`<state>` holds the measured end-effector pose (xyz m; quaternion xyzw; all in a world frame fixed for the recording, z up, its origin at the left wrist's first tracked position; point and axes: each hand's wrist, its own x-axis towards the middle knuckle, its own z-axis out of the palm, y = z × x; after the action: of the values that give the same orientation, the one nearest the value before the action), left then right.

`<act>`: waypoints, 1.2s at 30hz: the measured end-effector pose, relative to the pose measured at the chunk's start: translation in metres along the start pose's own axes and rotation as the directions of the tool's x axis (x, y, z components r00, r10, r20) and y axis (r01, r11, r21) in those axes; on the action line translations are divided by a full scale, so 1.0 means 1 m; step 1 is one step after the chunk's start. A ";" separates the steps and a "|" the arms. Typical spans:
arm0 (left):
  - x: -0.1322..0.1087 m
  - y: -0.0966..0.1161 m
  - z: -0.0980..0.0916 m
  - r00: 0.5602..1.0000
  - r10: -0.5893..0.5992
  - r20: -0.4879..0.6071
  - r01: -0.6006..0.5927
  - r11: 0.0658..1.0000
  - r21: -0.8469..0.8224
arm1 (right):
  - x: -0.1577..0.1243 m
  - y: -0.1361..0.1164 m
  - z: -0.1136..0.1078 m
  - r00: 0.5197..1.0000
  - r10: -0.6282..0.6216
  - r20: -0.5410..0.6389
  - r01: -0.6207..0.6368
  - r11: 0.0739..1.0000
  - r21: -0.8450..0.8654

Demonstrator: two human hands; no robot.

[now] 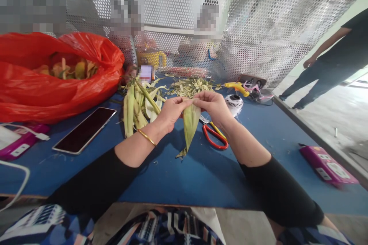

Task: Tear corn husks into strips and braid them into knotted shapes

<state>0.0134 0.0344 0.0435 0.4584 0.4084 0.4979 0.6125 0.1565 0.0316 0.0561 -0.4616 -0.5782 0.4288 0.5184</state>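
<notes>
A pale green corn husk hangs tip down between my hands, over the blue table. My left hand pinches its upper edge between thumb and fingers. From the other side, my right hand grips the same edge, the thumbs almost meeting. Beneath and beside my right hand lie scissors with red and yellow handles, their blades partly hidden. To the left of my left hand rests a bundle of corn husks. Shredded husk strips are heaped behind my hands.
A red plastic bag stands at the left, with a phone in front. Right of my hands are white string, a yellow glue gun and clear glasses. A purple power strip lies far right. Perforated metal sheet borders the back.
</notes>
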 end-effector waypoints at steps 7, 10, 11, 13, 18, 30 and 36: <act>0.002 -0.003 0.001 0.996 0.086 -0.034 -0.087 0.996 -0.028 | -0.003 -0.002 0.007 0.998 0.013 -0.057 -0.011 0.999 0.049; 0.002 -0.003 0.000 0.992 0.119 -0.048 -0.119 0.993 -0.011 | -0.003 -0.002 0.008 0.997 0.034 -0.069 -0.029 0.997 0.073; 0.002 -0.003 0.000 0.991 0.125 -0.051 -0.125 0.992 -0.008 | -0.003 -0.002 0.008 0.997 0.038 -0.070 -0.032 0.996 0.078; 0.001 -0.003 0.000 0.991 0.121 -0.051 -0.121 0.993 -0.008 | -0.002 -0.002 0.008 0.997 0.036 -0.073 -0.030 0.996 0.081; 0.001 -0.004 0.002 0.997 0.065 -0.044 -0.068 0.996 -0.060 | -0.002 0.001 0.008 0.996 0.014 -0.093 -0.007 0.997 0.077; 0.002 -0.005 0.001 0.997 0.061 -0.037 -0.062 0.997 -0.044 | -0.002 0.001 0.009 0.996 0.016 -0.083 -0.012 0.999 0.051; 0.002 -0.006 0.002 0.997 0.061 -0.056 -0.063 0.997 -0.037 | -0.001 0.003 0.009 0.999 -0.022 -0.040 0.024 0.999 0.027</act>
<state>0.0171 0.0360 0.0381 0.4450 0.4009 0.5370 0.5941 0.1482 0.0314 0.0518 -0.4562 -0.5673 0.4214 0.5408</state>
